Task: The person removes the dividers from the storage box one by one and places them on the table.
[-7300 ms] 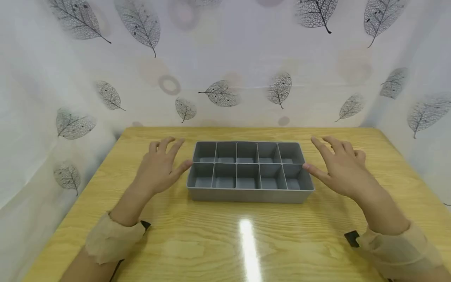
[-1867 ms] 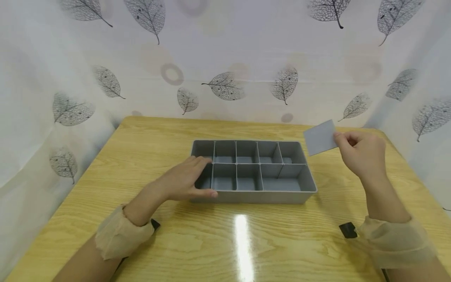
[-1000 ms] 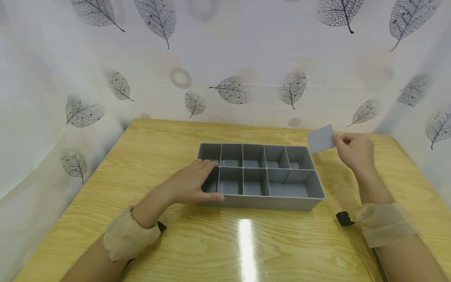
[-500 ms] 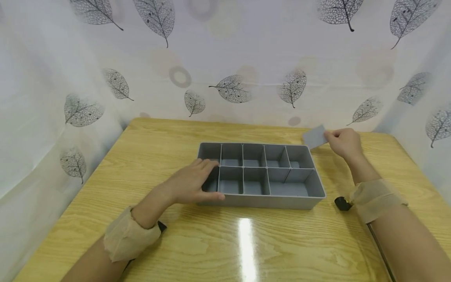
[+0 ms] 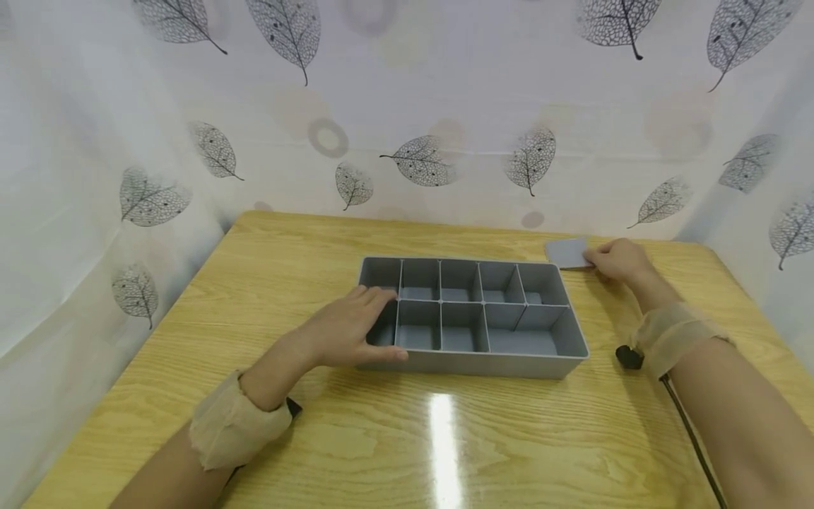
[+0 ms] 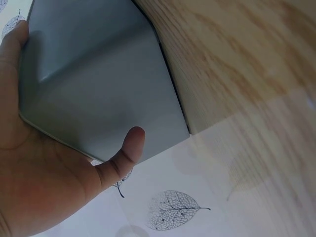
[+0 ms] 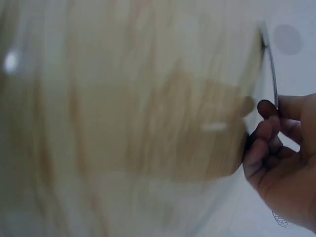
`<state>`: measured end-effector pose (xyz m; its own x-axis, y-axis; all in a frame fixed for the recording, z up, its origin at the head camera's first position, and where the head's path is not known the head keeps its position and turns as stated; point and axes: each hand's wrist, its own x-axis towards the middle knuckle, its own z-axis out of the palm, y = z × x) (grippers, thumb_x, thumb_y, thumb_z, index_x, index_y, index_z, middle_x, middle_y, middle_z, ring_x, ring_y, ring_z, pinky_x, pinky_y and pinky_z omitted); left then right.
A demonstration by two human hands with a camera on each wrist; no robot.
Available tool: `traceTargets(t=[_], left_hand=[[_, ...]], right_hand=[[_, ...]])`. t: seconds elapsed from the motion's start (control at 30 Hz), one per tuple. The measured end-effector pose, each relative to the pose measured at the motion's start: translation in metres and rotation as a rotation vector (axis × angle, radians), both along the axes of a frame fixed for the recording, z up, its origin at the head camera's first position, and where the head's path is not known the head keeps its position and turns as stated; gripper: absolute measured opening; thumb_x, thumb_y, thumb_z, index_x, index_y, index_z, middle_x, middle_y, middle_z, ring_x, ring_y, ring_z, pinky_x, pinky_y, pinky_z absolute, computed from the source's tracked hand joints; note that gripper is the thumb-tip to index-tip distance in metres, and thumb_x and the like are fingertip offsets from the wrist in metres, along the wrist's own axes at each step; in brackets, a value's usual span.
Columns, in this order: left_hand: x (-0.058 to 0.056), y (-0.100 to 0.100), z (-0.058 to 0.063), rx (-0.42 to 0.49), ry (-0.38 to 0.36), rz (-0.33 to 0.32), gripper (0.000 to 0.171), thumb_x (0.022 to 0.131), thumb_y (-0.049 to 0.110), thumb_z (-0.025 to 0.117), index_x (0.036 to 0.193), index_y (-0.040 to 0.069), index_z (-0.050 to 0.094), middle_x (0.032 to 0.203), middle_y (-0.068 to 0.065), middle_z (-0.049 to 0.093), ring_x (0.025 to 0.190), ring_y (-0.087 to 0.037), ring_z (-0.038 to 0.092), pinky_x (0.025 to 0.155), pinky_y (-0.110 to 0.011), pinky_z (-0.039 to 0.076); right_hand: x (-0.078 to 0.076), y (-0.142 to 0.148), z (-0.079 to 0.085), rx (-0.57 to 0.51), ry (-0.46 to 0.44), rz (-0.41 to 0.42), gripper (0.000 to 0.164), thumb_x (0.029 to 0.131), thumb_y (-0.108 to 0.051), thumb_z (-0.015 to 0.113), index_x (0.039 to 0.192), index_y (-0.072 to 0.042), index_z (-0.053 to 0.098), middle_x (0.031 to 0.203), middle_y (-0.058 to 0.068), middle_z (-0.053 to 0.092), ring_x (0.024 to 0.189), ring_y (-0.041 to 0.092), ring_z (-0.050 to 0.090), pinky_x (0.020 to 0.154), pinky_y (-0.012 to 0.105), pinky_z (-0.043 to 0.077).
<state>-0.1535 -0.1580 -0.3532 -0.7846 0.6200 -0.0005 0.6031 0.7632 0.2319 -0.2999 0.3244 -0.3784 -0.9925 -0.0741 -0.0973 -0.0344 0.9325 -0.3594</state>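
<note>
A grey compartment box [image 5: 470,364] sits mid-table, its front right space wider than the other cells. My left hand [image 5: 340,332] holds the box's left end, fingers over the rim and thumb along the front wall; the left wrist view shows that thumb [image 6: 132,145] against the smooth grey wall. Beyond the box's far right corner, my right hand [image 5: 620,260] pinches a thin grey divider panel [image 5: 566,253] between thumb and fingers. The panel lies nearly flat, close over the tabletop. In the right wrist view the divider [image 7: 270,69] appears edge-on in the fingertips.
The wooden table [image 5: 356,431] reaches back to a white leaf-print curtain [image 5: 445,92] that also closes both sides. A dark cable [image 5: 693,438] runs from the right wrist band [image 5: 677,336].
The front right partition has left the box since the earliest frame. Over the last second, my right hand has lowered the divider from tilted to nearly flat behind the box. My left hand stays put.
</note>
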Motion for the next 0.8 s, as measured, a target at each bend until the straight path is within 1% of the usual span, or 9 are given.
traceTargets(t=[0.07,0.13,0.2,0.3,0.43,0.47,0.6,0.7,0.8], left_hand=[[0.0,0.0,0.0,-0.003,-0.002,0.001,0.102,0.074,0.083,0.034,0.143,0.008,0.027,0.141,-0.01,0.037,0.129,-0.027,0.031,0.105,-0.044,0.032],[0.0,0.001,0.0,-0.003,0.001,0.002,0.102,0.074,0.083,0.034,0.143,0.008,0.027,0.141,-0.01,0.037,0.129,-0.027,0.031,0.105,-0.044,0.032],[0.0,0.0,0.0,0.006,0.006,-0.004,0.102,0.075,0.083,0.036,0.142,0.007,0.027,0.141,-0.011,0.038,0.128,-0.027,0.032,0.105,-0.044,0.03],[-0.001,0.0,0.0,0.007,0.008,-0.006,0.103,0.075,0.082,0.036,0.142,0.006,0.027,0.141,-0.01,0.038,0.128,-0.026,0.032,0.107,-0.044,0.028],[0.0,-0.003,0.0,0.003,0.001,0.007,0.103,0.075,0.083,0.035,0.143,0.007,0.026,0.141,-0.011,0.038,0.128,-0.027,0.032,0.106,-0.043,0.03],[0.0,-0.003,0.0,0.004,0.0,0.009,0.102,0.075,0.083,0.035,0.143,0.007,0.026,0.141,-0.011,0.038,0.128,-0.027,0.031,0.105,-0.044,0.03],[-0.001,-0.004,-0.001,0.005,0.005,-0.001,0.102,0.075,0.083,0.034,0.142,0.007,0.027,0.14,-0.011,0.038,0.128,-0.027,0.032,0.108,-0.043,0.026],[-0.002,-0.003,-0.003,0.007,0.013,-0.012,0.102,0.075,0.083,0.034,0.142,0.007,0.027,0.14,-0.01,0.039,0.127,-0.025,0.033,0.108,-0.042,0.025],[-0.001,-0.003,-0.003,0.012,0.015,-0.01,0.102,0.075,0.083,0.035,0.142,0.007,0.028,0.139,-0.009,0.039,0.126,-0.025,0.034,0.105,-0.042,0.031]], right_hand=[[-0.003,0.002,-0.002,0.022,-0.039,0.061,0.05,0.097,-0.041,0.036,0.075,-0.002,0.058,0.059,0.007,0.055,0.057,0.024,0.048,0.057,0.036,0.041],[-0.005,0.003,-0.003,0.064,-0.057,0.12,0.047,0.099,-0.039,0.033,0.069,-0.006,0.048,0.057,0.005,0.047,0.053,0.021,0.043,0.056,0.035,0.038],[-0.007,0.002,-0.004,0.099,-0.06,0.152,0.045,0.1,-0.038,0.032,0.068,-0.008,0.044,0.06,0.006,0.045,0.055,0.021,0.041,0.058,0.037,0.037],[-0.011,0.001,-0.005,0.143,-0.071,0.182,0.043,0.101,-0.036,0.029,0.074,-0.006,0.045,0.072,0.013,0.049,0.065,0.025,0.045,0.065,0.042,0.038],[-0.017,-0.003,-0.004,0.165,-0.089,0.186,0.044,0.101,-0.037,0.027,0.086,-0.004,0.052,0.088,0.019,0.055,0.078,0.032,0.05,0.07,0.047,0.04],[-0.018,-0.004,-0.004,0.166,-0.089,0.182,0.044,0.101,-0.037,0.027,0.086,-0.003,0.052,0.089,0.02,0.055,0.08,0.033,0.051,0.072,0.048,0.04],[-0.017,-0.004,-0.006,0.172,-0.076,0.158,0.045,0.101,-0.037,0.027,0.088,-0.002,0.052,0.096,0.025,0.055,0.089,0.041,0.051,0.077,0.053,0.042],[-0.015,-0.003,-0.009,0.174,-0.071,0.138,0.044,0.101,-0.036,0.028,0.081,-0.003,0.048,0.086,0.022,0.054,0.083,0.039,0.05,0.075,0.052,0.041],[-0.012,-0.005,-0.011,0.178,-0.046,0.142,0.042,0.101,-0.036,0.028,0.076,-0.006,0.044,0.073,0.014,0.048,0.074,0.032,0.047,0.069,0.047,0.039]])
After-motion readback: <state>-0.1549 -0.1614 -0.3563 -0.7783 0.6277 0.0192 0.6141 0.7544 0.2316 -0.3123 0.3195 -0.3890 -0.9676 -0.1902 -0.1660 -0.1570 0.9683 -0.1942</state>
